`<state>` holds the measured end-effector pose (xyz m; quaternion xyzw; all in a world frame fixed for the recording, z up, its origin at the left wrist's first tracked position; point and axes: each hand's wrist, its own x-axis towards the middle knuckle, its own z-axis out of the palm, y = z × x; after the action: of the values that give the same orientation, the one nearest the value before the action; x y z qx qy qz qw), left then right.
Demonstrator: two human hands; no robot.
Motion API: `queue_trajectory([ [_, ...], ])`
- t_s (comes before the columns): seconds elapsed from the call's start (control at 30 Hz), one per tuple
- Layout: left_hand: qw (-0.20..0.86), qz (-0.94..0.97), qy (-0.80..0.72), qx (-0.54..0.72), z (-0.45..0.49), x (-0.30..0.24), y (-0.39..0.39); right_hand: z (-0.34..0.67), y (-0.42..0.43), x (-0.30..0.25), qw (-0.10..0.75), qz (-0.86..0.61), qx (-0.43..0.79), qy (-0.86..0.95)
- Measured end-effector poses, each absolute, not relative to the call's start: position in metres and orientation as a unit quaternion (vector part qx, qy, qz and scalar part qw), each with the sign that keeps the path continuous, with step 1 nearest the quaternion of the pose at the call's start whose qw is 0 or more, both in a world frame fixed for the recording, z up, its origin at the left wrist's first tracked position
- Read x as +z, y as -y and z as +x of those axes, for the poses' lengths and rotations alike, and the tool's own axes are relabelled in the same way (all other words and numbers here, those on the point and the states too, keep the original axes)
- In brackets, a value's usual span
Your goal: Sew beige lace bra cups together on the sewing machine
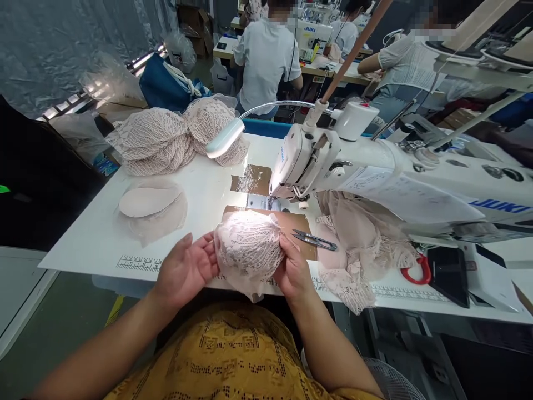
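Note:
A lace-covered bra cup [250, 247], pale pink with loose sheer edges, is held at the table's front edge before the sewing machine [291, 161]. My right hand [295, 269] grips its right edge, thumb on top. Palm up with fingers apart, my left hand [187, 269] supports the cup's left edge, its fingertips partly under the fabric. Thread snips [314, 240] lie just right of the cup. Beyond them rests a heap of lace and sheer fabric pieces [358, 244].
Stacked lace cups [152, 139] sit at the back left, near a lamp [225, 139] on a bendy neck. A plain pad on sheer fabric [150, 203] lies left. Red-handled scissors [418, 272] are at right. People [266, 61] work at machines behind.

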<state>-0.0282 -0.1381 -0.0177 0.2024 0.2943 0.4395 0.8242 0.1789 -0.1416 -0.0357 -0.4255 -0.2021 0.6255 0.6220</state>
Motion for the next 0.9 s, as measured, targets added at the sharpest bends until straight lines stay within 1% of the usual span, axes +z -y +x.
queue_trajectory([
  [0.07, 0.846, 0.201, -0.273, 0.411, -0.02, -0.017, 0.144, 0.176, 0.142, -0.037, 0.62, -0.427, 0.624, 0.209],
  [0.13, 0.843, 0.229, -0.276, 0.4, -0.011, -0.017, 0.15, 0.172, 0.144, -0.037, 0.586, -0.433, 0.641, 0.242],
  [0.23, 0.821, 0.258, -0.322, 0.394, -0.002, -0.018, 0.154, 0.169, 0.148, -0.036, 0.539, -0.431, 0.669, 0.278],
  [0.3, 0.818, 0.266, -0.339, 0.38, -0.001, -0.019, 0.155, 0.17, 0.148, -0.034, 0.551, -0.432, 0.665, 0.261],
  [0.4, 0.824, 0.28, -0.344, 0.353, -0.009, -0.024, 0.153, 0.176, 0.147, -0.031, 0.594, -0.445, 0.634, 0.216],
  [0.47, 0.811, 0.304, -0.352, 0.354, -0.02, -0.026, 0.15, 0.183, 0.146, -0.031, 0.597, -0.456, 0.622, 0.222],
  [0.53, 0.764, 0.352, -0.372, 0.392, -0.035, -0.026, 0.146, 0.189, 0.147, -0.03, 0.58, -0.462, 0.618, 0.262],
  [0.57, 0.722, 0.38, -0.386, 0.43, -0.042, -0.024, 0.143, 0.191, 0.148, -0.029, 0.568, -0.463, 0.616, 0.29],
  [0.63, 0.612, 0.44, -0.4, 0.522, -0.054, -0.018, 0.138, 0.192, 0.15, -0.025, 0.536, -0.464, 0.609, 0.355],
  [0.7, 0.514, 0.513, -0.385, 0.57, -0.059, -0.009, 0.133, 0.188, 0.153, -0.018, 0.492, -0.467, 0.603, 0.421],
  [0.73, 0.487, 0.559, -0.371, 0.559, -0.059, -0.003, 0.132, 0.185, 0.154, -0.014, 0.469, -0.466, 0.602, 0.447],
  [0.77, 0.476, 0.609, -0.359, 0.523, -0.057, 0.002, 0.13, 0.182, 0.156, -0.01, 0.451, -0.461, 0.603, 0.469],
  [0.83, 0.495, 0.687, -0.347, 0.403, -0.051, 0.01, 0.128, 0.175, 0.158, -0.001, 0.431, -0.445, 0.605, 0.501],
  [0.9, 0.538, 0.711, -0.337, 0.303, -0.043, 0.013, 0.126, 0.172, 0.159, 0.004, 0.425, -0.437, 0.591, 0.528],
])
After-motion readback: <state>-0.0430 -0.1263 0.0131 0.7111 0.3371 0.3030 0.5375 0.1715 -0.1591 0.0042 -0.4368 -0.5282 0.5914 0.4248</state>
